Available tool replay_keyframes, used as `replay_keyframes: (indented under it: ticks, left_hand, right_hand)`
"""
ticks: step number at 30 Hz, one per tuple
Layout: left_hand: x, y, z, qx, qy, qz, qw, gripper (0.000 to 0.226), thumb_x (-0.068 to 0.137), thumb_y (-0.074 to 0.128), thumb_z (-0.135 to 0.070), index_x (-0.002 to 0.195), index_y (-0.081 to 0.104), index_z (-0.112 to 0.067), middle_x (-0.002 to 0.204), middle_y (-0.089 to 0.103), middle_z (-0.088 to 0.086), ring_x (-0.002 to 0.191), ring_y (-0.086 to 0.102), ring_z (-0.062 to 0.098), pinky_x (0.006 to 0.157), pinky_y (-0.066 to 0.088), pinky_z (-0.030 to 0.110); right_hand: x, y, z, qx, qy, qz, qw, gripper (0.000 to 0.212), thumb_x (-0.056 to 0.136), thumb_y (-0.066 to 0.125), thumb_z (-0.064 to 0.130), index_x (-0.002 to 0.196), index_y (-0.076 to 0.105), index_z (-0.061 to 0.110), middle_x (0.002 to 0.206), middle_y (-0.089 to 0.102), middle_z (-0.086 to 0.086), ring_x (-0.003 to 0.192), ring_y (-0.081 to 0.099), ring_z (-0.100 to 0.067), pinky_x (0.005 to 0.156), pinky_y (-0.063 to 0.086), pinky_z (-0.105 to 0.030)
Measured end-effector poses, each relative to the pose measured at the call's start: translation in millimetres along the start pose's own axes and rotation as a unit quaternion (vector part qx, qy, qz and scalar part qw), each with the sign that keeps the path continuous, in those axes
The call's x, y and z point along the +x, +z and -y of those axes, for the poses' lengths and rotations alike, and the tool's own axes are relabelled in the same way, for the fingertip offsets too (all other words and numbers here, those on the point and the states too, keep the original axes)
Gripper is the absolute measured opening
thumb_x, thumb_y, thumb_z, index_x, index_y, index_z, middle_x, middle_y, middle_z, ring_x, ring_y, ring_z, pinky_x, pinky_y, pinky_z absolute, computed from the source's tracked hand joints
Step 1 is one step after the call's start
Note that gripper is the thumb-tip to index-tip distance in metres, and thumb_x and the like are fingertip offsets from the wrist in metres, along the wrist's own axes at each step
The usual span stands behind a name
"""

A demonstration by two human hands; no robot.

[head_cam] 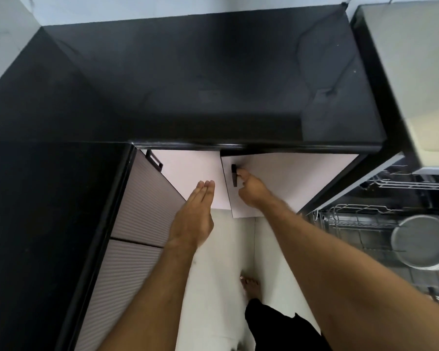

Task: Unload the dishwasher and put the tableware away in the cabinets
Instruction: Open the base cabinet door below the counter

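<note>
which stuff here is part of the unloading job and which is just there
Part of the job: right hand gripping the black handle of the cabinet door, ajar; left hand, fingers straight, near the neighbouring door; dishwasher rack with plates.

Just there: black countertop; ribbed side cabinet; floor.

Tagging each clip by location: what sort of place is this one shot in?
Most likely a home kitchen. A black countertop runs over pale base cabinets, the right hand is at a cabinet door handle, and an open dishwasher at right holds a metal plate in its wire rack.
</note>
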State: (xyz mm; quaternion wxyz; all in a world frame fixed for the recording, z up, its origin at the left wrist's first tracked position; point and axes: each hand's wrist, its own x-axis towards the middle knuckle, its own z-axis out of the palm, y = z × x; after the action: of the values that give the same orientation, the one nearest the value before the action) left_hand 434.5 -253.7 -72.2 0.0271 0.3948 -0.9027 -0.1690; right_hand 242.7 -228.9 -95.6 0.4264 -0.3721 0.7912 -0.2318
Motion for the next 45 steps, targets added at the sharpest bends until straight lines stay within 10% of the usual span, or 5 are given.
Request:
replay_keyframes:
  ticks: [12, 19, 22, 30, 45]
  left_hand:
    - [-119, -2, -49, 0.016, 0.077, 0.004, 0.997, 0.075, 0.09, 0.032, 0.005, 0.157, 0.007, -0.016, 0.165, 0.008, -0.004, 0.151, -0.001, 0.008, 0.117, 0.02, 0.024]
    - [-169, 3, -92, 0.009, 0.138, -0.004, 0.99, 0.075, 0.088, 0.033, 0.007, 0.157, 0.012, -0.015, 0.164, 0.013, -0.003, 0.151, 0.004, 0.008, 0.117, 0.021, 0.024]
    - [-181, 9, -103, 0.005, 0.15, 0.001, 0.989, 0.075, 0.088, 0.033, 0.006, 0.157, 0.013, -0.016, 0.164, 0.015, -0.003, 0.151, 0.006, 0.009, 0.117, 0.023, 0.025]
    - [-191, 28, -139, -0.008, 0.183, 0.025, 0.983, 0.076, 0.087, 0.035, 0.008, 0.156, 0.013, -0.014, 0.163, 0.015, -0.002, 0.151, 0.007, 0.01, 0.121, 0.022, 0.029]
    - [-169, 39, -205, 0.01, 0.192, 0.014, 0.981, 0.076, 0.087, 0.035, 0.009, 0.156, 0.017, -0.014, 0.163, 0.019, -0.001, 0.151, 0.009, 0.011, 0.12, 0.025, 0.03]
  right_hand:
    - [-153, 31, -82, 0.005, 0.053, -0.006, 0.999, 0.074, 0.086, 0.057, 0.008, 0.151, 0.027, 0.024, 0.139, 0.053, -0.01, 0.119, 0.055, -0.028, 0.098, 0.045, -0.029]
    - [-234, 21, -134, 0.119, 0.147, -0.092, 0.978, 0.103, 0.067, 0.074, 0.071, 0.147, 0.031, 0.024, 0.137, 0.05, -0.006, 0.112, 0.058, -0.03, 0.076, 0.057, -0.04]
    - [-256, 5, -152, 0.107, 0.148, -0.142, 0.973, 0.104, 0.063, 0.065, 0.083, 0.141, 0.039, 0.02, 0.132, 0.057, -0.006, 0.113, 0.06, -0.028, 0.093, 0.053, -0.045]
    - [-288, -27, -184, 0.037, 0.148, -0.262, 0.953, 0.038, 0.098, 0.051, 0.041, 0.12, 0.058, 0.011, 0.112, 0.066, -0.014, 0.103, 0.06, -0.033, 0.076, 0.04, -0.032]
    - [-308, -84, -232, 0.023, 0.167, -0.251, 0.953, 0.037, 0.103, 0.047, 0.036, 0.129, 0.052, 0.01, 0.118, 0.063, -0.016, 0.099, 0.057, -0.032, 0.077, 0.038, -0.032]
